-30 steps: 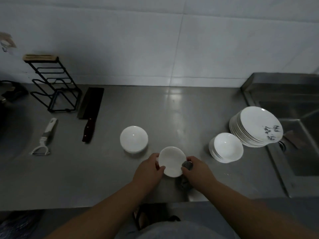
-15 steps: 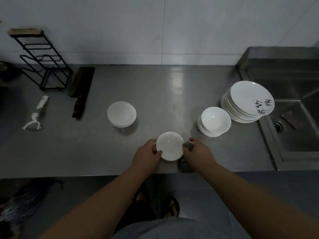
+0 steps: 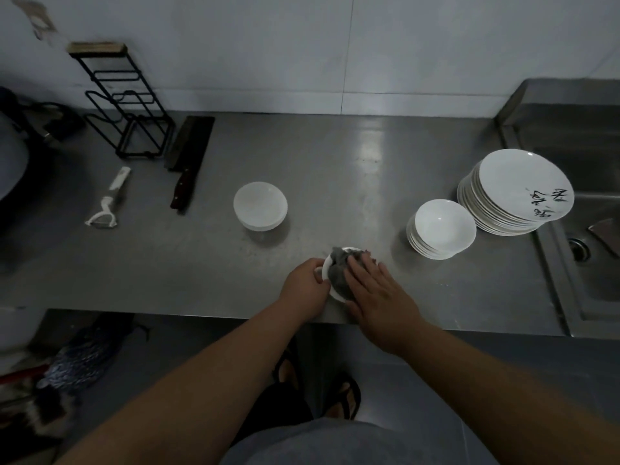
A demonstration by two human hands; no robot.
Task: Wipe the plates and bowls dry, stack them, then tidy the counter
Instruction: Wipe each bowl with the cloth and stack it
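The small bowl [image 3: 326,267] at the near edge of the counter [image 3: 335,162] is gripped by its rim in the left hand [image 3: 303,284] while the right hand [image 3: 373,287], fingers flat, presses a grey cloth [image 3: 339,273] into it, and I'd judge little is done, with the bowl stack [image 3: 441,229] and plates [image 3: 516,193] at right waiting.

Unreadable black scrawl on top plate [image 3: 513,177]

I wear a grey shirt [image 3: 355,446], dark shorts [image 3: 273,409] just above it in view, and dark thong sandals [image 3: 347,396]; my forearms [image 3: 208,374] are bare.
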